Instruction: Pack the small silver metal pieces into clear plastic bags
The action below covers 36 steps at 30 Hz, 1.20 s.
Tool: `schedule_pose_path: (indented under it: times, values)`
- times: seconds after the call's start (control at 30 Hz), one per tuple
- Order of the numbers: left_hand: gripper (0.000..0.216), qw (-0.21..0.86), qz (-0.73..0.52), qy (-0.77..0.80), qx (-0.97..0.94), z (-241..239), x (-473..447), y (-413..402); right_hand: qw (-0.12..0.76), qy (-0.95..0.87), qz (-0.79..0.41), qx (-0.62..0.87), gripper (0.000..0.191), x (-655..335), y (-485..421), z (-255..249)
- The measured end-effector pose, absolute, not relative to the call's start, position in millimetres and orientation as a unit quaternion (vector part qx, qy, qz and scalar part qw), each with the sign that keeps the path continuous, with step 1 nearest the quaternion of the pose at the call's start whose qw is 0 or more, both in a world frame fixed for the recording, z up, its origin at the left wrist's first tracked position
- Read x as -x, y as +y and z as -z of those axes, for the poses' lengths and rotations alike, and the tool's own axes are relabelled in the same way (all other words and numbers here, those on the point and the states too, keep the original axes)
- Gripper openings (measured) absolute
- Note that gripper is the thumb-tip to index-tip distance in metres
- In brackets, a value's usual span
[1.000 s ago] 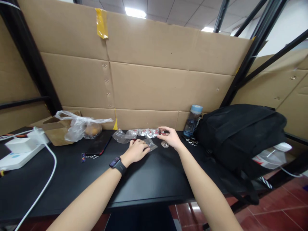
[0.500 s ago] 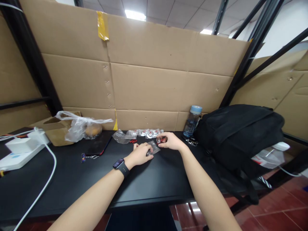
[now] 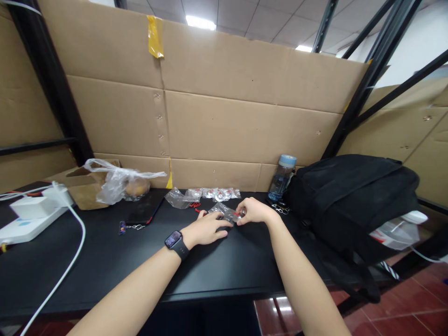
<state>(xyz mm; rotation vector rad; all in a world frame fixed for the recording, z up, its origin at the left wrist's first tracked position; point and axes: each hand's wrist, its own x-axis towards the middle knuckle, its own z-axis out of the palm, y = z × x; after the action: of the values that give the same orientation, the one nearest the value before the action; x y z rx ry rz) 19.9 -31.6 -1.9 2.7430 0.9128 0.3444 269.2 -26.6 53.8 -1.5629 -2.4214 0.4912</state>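
Here, clear bag [image 3: 223, 210] slanting far-left to near-right, right hand [image 3: 255, 212] pinching red-marked piece [image 3: 237, 215], left hand [image 3: 207, 228], grip unclear

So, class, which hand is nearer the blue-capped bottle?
Right: the right hand is in front of the bottle, to its left; the left hand lies farther left.

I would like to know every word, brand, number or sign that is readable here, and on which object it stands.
No text is readable.
Smartwatch: display too small to read.
Plastic bottle at the backpack's side: red-and-white label, blurred.
Power strip: blue mark, indistinct.
Clear packets in the row: red marks, too small to read.
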Motion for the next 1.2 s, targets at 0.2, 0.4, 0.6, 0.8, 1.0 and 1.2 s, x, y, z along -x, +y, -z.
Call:
schedule_pose_path:
  times: [0.2, 0.4, 0.6, 0.8, 1.0, 1.2]
  values:
    - [0.037, 0.116, -0.088, 0.311, -0.939, -1, -17, -30, 0.073, -0.823, -0.149, 0.543, 0.032, -258, -28, -49]
    - [0.039, 0.129, -0.067, 0.295, -0.944, -3, -13, -26, 0.107, -0.827, -0.132, 0.536, 0.032, -249, -25, -44]
    - [0.043, 0.137, -0.052, 0.282, -0.948, -8, -10, -27, 0.125, -0.834, -0.158, 0.513, 0.031, -248, -20, -39]
    - [0.042, 0.142, -0.059, 0.290, -0.945, -9, -9, -29, 0.134, -0.796, -0.010, 0.590, 0.032, -232, -20, -29]
    - [0.027, 0.147, -0.107, 0.274, -0.944, -12, -2, -24, 0.153, -0.801, 0.003, 0.578, 0.035, -220, -18, -21]
    - [0.038, 0.132, -0.199, 0.293, -0.926, -13, 3, -19, 0.205, -0.861, -0.196, 0.423, 0.027, -244, -19, -35]
